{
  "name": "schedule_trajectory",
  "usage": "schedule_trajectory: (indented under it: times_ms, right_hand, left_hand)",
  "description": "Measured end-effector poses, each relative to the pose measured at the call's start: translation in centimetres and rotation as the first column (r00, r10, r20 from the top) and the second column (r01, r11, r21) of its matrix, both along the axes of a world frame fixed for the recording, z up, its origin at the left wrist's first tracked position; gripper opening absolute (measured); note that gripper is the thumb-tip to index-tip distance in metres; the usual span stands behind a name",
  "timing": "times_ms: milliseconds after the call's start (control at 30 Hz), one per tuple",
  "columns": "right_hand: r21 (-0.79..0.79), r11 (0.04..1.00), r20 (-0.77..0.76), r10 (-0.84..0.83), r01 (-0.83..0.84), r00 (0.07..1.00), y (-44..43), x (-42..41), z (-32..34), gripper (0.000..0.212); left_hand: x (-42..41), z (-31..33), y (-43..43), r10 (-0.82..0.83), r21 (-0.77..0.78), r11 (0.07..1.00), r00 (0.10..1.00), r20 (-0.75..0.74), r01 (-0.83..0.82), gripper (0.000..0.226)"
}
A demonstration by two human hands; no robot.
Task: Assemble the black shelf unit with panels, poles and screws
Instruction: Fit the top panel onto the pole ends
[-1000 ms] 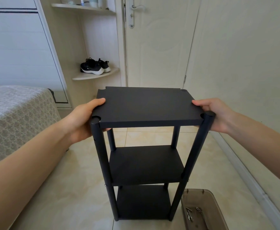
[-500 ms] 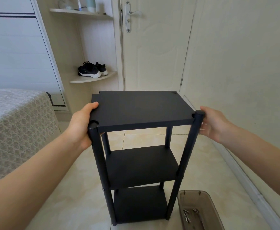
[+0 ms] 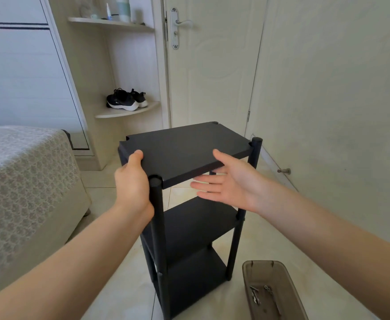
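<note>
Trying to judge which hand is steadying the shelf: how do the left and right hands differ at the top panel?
The left hand grips the top panel at its left edge, thumb on top. The right hand is open, fingers straight, and grips nothing. The left hand sits beside the near-left pole, while the right hand is partway along the panel's front edge. Both are bare and level with the top panel.

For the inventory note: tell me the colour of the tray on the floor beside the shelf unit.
The tray is translucent smoky brown; head view.
</note>
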State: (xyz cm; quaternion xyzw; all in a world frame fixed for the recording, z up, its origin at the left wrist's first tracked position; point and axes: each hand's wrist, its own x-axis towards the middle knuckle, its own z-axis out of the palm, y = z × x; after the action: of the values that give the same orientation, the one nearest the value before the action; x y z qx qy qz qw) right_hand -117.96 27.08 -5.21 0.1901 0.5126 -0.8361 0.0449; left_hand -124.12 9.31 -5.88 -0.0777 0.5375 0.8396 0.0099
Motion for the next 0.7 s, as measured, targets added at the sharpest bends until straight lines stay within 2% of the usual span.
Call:
schedule_trajectory:
  times_ms: [167, 233, 300, 400, 467, 533, 600, 700]
  right_hand:
    - [-0.086, 0.993, -0.111, -0.086, 0.077, 0.99, -1.3, -0.8, 0.2, 0.011]
    - [-0.128, 0.988, -0.123, -0.1, 0.084, 0.987, -1.1, -0.7, 0.1, 0.013]
    - [-0.136, 0.987, -0.124, -0.106, 0.089, 0.987, -1.0, -0.5, 0.2, 0.017]
    - [-0.107, 0.989, -0.146, -0.114, 0.099, 0.983, -0.7, -0.6, 0.4, 0.018]
    - [-0.075, 0.992, -0.16, -0.117, 0.106, 0.98, -0.4, -0.8, 0.6, 0.019]
    - [-0.058, 0.993, -0.156, -0.112, 0.104, 0.981, 0.0, -0.7, 0.6, 0.02]
    - [-0.056, 0.994, -0.149, -0.102, 0.094, 0.984, 0.5, -0.5, 0.6, 0.021]
    - [-0.043, 0.995, -0.159, -0.096, 0.09, 0.983, 1.6, 0.1, 0.5, 0.022]
  left_hand:
    - [1.2, -0.5, 0.2, -0.039, -0.028, 0.999, 0.999, 0.011, 0.04, 0.013]
    - [1.3, -0.4, -0.6, -0.093, -0.082, 0.992, 0.995, 0.017, 0.094, 0.015]
    - [1.0, -0.2, -1.7, -0.111, -0.175, 0.978, 0.994, 0.012, 0.111, 0.026]
    - [-0.7, 0.1, -3.4, 0.023, -0.309, 0.95, 0.997, -0.068, -0.043, 0.04]
    - [-2.4, 0.3, -4.4, 0.135, -0.357, 0.916, 0.978, -0.159, -0.184, 0.032]
    - [-4.1, 0.4, -5.1, 0.144, -0.43, 0.871, 0.96, -0.24, -0.238, 0.028]
    - [-5.3, 0.6, -5.2, -0.001, -0.498, 0.858, 0.969, -0.246, -0.125, 0.032]
    - [-5.9, 0.5, -4.6, -0.348, -0.513, 0.821, 0.931, -0.106, 0.249, 0.048]
